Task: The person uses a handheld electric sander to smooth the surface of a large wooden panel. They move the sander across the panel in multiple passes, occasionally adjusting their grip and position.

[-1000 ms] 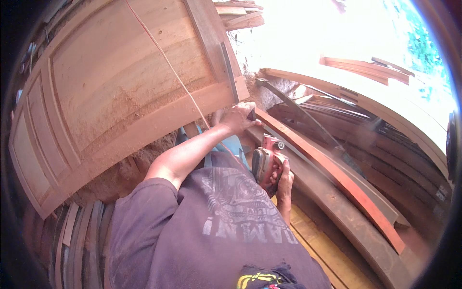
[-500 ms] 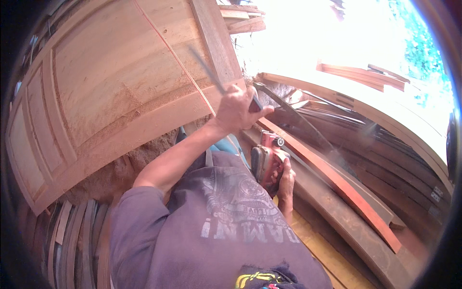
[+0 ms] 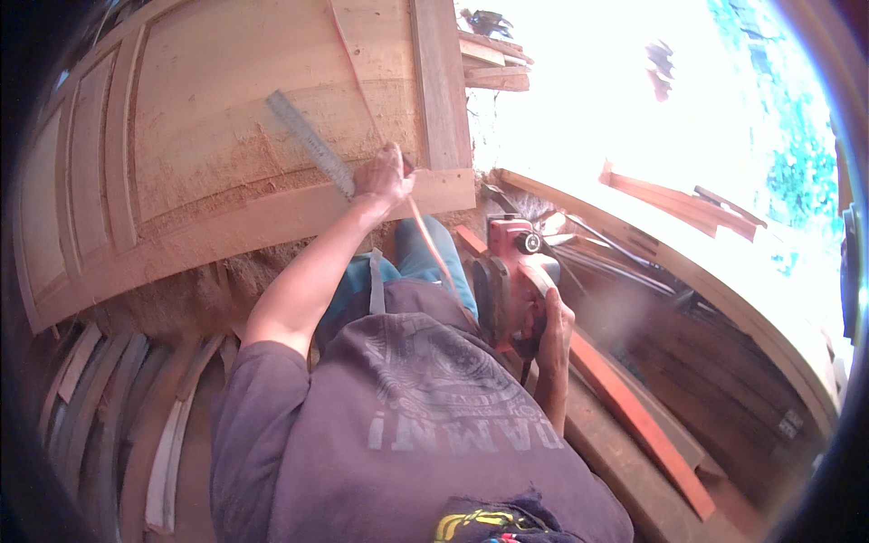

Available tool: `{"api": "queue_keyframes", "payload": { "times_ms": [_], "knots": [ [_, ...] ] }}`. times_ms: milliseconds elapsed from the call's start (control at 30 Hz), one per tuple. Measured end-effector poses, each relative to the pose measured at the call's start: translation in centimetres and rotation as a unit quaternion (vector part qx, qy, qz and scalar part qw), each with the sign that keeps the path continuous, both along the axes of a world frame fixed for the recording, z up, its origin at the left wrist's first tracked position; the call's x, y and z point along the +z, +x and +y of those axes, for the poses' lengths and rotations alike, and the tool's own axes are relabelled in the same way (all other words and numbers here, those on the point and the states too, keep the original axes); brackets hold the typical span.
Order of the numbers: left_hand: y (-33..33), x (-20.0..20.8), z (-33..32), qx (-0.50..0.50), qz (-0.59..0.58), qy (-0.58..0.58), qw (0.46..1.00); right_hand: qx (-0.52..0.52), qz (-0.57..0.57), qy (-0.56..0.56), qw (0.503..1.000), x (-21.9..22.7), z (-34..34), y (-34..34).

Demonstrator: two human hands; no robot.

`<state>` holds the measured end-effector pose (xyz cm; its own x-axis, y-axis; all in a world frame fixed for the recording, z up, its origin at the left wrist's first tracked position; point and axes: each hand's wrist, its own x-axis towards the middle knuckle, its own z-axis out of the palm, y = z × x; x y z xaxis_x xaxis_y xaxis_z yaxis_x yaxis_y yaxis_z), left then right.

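Note:
My left hand (image 3: 384,178) is stretched forward over a large panelled wooden door (image 3: 208,136) lying flat, and it grips the near end of a long metal ruler (image 3: 310,143) that points up and left across the door's panel. My right hand (image 3: 549,319) hangs low at my right side, closed around the handle of a red electric hand planer (image 3: 512,268). The planer's orange cord (image 3: 425,237) runs from beside my left hand up over the door.
Sawdust (image 3: 181,290) lies below the door's near edge. Curved wooden strips (image 3: 118,416) are stacked at the lower left. Long boards and a reddish plank (image 3: 634,416) lie to the right. More timber pieces (image 3: 493,63) are piled beyond the door.
My left hand has swung from the right side up onto the door, bringing the ruler with it. The view has shifted toward the door. The planer stays in my right hand.

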<state>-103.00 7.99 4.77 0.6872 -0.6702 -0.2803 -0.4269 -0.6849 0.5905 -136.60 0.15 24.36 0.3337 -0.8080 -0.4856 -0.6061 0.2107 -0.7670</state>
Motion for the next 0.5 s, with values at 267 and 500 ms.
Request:
{"api": "queue_keyframes", "payload": {
  "times_ms": [267, 500],
  "knots": [
    [-1.0, -0.8, 7.0, 0.218, -0.068, 0.009, 0.973, 0.353, 0.106, 0.022, 0.929, -5.2, -12.4, 6.1],
    [-7.9, 2.3, 8.5, 0.361, 0.057, -0.046, 0.93, 0.608, 0.066, -0.018, 0.791, -11.0, -22.9, 12.4]
  ]
}}
